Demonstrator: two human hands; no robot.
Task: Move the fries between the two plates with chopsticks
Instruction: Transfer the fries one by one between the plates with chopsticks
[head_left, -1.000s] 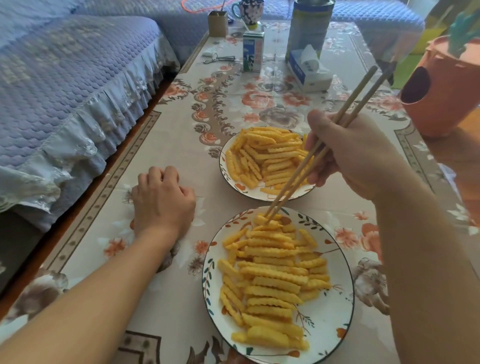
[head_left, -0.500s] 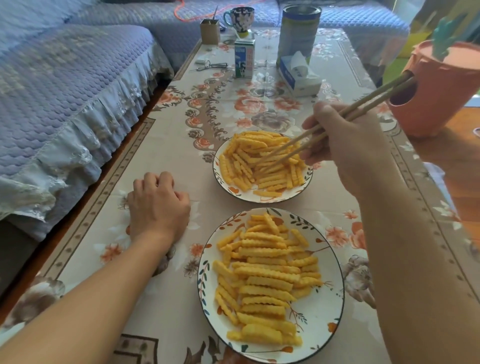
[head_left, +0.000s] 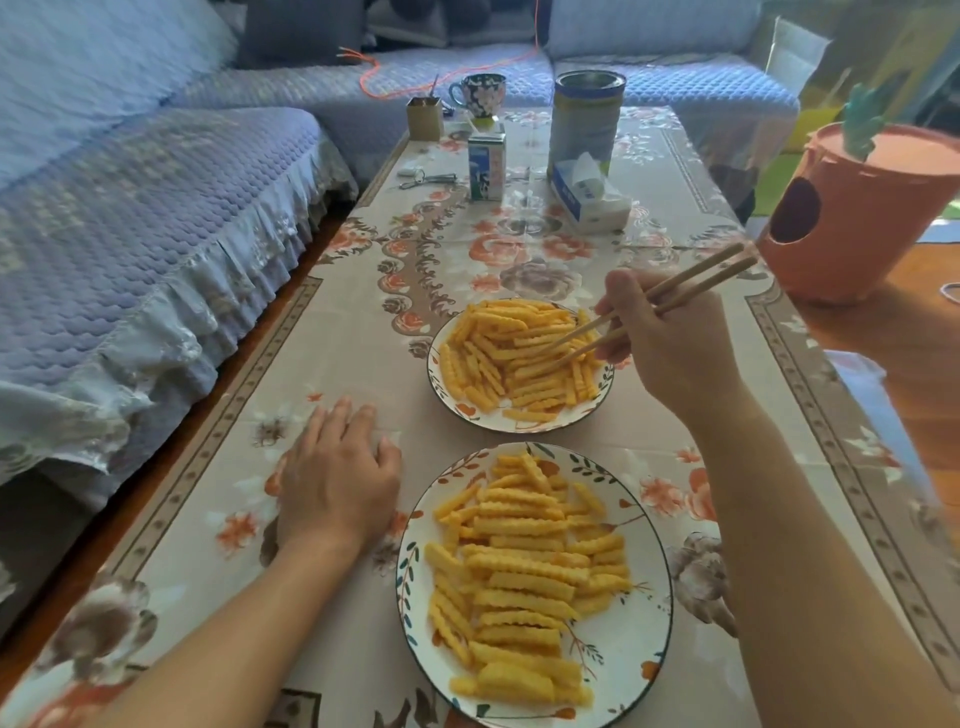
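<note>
**Chopstick tips in the far plate's fries**

The right hand has its grip closed around a pair of wooden chopsticks, fingers curled about the shafts near their middle. The upper ends slant up and to the right, toward an orange bucket standing beside the counter. The tips reach down and left into the heap of crinkle-cut fries on the far plate; they sit slightly apart among the fries, and whether a fry is pinched between them cannot be told.

The near plate, oval with a leaf pattern on its rim, lies just in front of the far one and carries its own spread of fries, mostly on its left half. The two plates lie close together but apart.

The left hand lies palm down on the floral counter, just left of the near plate, fingers relaxed, gripping nothing.

At the far end of the counter stand a small milk carton, a tall tin can, a tissue pack, a patterned mug and a small brown box. A blue quilted sofa runs along the left side.
</note>
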